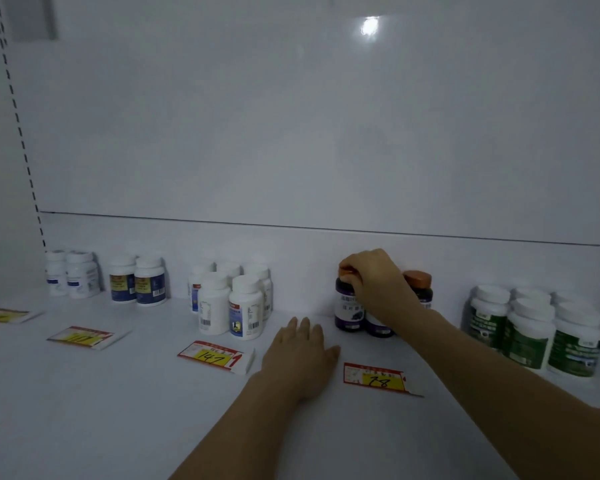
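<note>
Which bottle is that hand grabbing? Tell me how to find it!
Look along the white shelf to the red-and-yellow price tag marked 78. Just behind it stands a small bunch of dark bottles; the right hand grips the cap of the leftmost, the purple bottle. Unlike the white-capped bottles to its left, it has an orange cap and a purple label.

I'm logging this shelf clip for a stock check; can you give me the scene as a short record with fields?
place: white shop shelf, dimly lit
right hand: grips the orange cap of the upright purple bottle
left hand: lies flat on the shelf, fingers straight, holding nothing
neighbour: another orange-capped bottle on the picture's right
other stock: white bottles further left, green-labelled bottles further right
tags: price tag 147 and price tag 78 lie on the shelf
</note>
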`<state>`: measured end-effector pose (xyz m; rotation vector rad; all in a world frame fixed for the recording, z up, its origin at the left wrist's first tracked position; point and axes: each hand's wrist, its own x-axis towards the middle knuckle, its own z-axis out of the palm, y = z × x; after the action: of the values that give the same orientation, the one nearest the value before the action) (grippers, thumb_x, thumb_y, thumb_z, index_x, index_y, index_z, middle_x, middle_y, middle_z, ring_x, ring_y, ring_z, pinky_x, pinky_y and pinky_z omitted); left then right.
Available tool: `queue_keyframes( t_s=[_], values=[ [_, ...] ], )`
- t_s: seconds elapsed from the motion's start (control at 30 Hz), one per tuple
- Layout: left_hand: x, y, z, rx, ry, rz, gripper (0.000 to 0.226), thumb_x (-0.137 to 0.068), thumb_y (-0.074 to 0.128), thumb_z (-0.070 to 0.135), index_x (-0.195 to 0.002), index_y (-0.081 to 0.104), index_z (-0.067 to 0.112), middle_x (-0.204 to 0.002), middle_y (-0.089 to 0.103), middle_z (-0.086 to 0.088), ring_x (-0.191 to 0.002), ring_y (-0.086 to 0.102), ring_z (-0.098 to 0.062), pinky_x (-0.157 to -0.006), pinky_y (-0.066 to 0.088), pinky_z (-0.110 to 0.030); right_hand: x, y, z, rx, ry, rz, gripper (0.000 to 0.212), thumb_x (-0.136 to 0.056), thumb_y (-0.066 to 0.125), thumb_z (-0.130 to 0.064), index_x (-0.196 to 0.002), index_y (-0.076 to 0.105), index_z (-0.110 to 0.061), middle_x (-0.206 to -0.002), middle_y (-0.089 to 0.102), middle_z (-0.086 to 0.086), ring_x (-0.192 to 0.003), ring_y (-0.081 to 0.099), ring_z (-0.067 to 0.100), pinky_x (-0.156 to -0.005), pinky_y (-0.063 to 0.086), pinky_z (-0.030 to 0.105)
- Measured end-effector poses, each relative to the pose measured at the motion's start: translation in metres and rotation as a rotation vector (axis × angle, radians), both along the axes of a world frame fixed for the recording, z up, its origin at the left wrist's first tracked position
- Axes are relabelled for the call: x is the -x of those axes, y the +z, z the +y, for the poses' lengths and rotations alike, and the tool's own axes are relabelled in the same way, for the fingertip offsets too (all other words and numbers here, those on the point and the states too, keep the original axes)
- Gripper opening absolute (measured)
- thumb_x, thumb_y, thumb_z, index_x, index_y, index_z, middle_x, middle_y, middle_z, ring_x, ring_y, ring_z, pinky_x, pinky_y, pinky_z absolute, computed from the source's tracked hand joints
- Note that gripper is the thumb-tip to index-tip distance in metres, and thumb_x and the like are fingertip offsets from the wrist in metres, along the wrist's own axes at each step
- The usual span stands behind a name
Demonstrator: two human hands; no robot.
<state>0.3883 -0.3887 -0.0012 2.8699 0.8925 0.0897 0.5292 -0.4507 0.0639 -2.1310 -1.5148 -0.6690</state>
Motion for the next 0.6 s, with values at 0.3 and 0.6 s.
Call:
queue_keyframes(
  t_s=[0.3,0.6],
  values=[
    [0.000,-0.001,0.000,0.011,-0.003,0.061,0.063,-0.100,0.010,0.049,-0.151,-0.002,0.013,-0.159,-0.007,-0.007,-0.147,-0.006,-0.021,-0.118,-0.001,-0.036,0.000,-0.006,-0.013,-0.099,0.079,-0.173,0.010,-0.075,0.075,-0.001,-0.083,0.070,0.003,-0.083,0.071,0.016,-0.076,0.067,0.034,-0.069,0.056,0.039],
    [0.000,-0.001,-0.001,0.020,-0.013,0.064,0.062,-0.100,0.009,0.048,-0.151,-0.003,0.014,-0.159,-0.008,-0.007,-0.146,-0.007,-0.021,-0.117,-0.002,-0.036,0.000,0.004,-0.032,0.168,-0.168,-0.116,0.031,-0.099,0.039,-0.015,-0.130,0.043,-0.017,-0.126,0.047,0.008,-0.112,0.042,0.022,-0.093,0.035,0.029]
  ],
)
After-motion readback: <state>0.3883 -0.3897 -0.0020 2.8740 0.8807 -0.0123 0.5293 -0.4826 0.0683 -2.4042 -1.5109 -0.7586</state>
